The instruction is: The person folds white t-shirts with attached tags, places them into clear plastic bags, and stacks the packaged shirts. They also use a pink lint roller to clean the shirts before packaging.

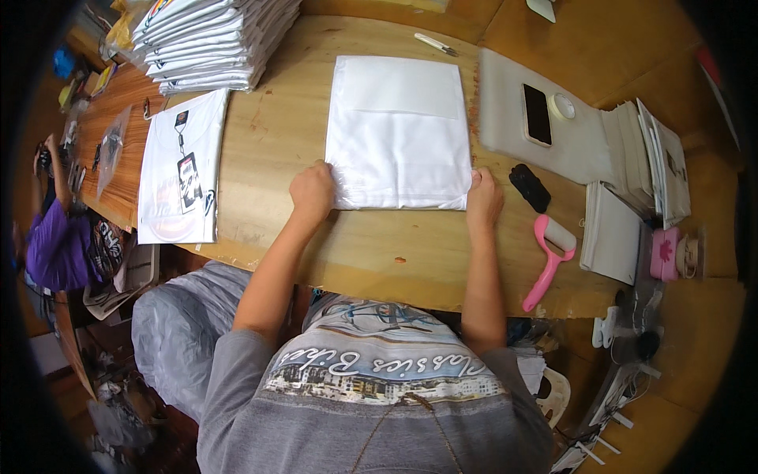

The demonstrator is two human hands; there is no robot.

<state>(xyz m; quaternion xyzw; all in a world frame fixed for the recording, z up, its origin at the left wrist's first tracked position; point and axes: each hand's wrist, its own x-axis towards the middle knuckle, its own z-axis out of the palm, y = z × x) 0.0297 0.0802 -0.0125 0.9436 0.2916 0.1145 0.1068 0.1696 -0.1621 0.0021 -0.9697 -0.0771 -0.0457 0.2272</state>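
A white folded shirt [399, 150] lies flat on the wooden table in front of me, apparently in a clear plastic bag, since its lower left side shows shiny wrinkles. A paler rectangular sheet or flap [403, 87] covers its upper part. My left hand [313, 189] is closed on the lower left edge, the fingers curled around it. At the lower right corner my right hand [484, 196] pinches the other edge, thumb on top. To the left rests a bagged white shirt [183, 170] with a dark tag.
A tall stack of folded white shirts [217, 47] stands at the far left. Rightward lie a snips-like tool [436, 44], a phone [537, 115], a tape roll [563, 107], a black object [529, 188] and a pink-handled lint roller [549, 261]. Another person [59, 237] is at far left.
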